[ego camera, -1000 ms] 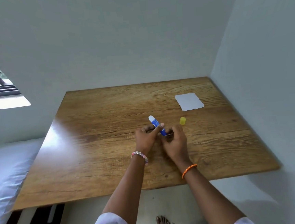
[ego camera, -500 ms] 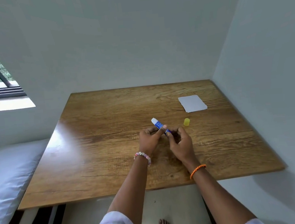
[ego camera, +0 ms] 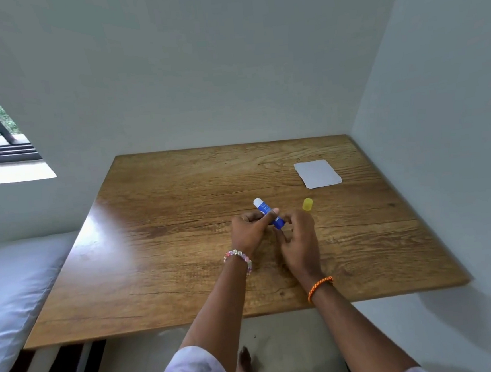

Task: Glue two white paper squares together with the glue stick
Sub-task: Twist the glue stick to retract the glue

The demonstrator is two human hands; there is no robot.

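**Glue stick held in both hands above the table**

Head view. Since the earlier frames your hands have stayed together at the table's middle, and the glue stick has tilted only slightly. Your left hand [ego camera: 249,230] has its thumb and fingers clamped on the glue stick [ego camera: 269,213], whose white end points up and away to the left. Your right hand [ego camera: 298,240] curls its fingers around the stick's lower blue end. The yellow cap [ego camera: 307,204] stands on the table [ego camera: 170,251], just beside your right hand. The white paper [ego camera: 317,173] lies flat near the far right corner, well apart from both hands. Whether it is one sheet or two stacked cannot be told.
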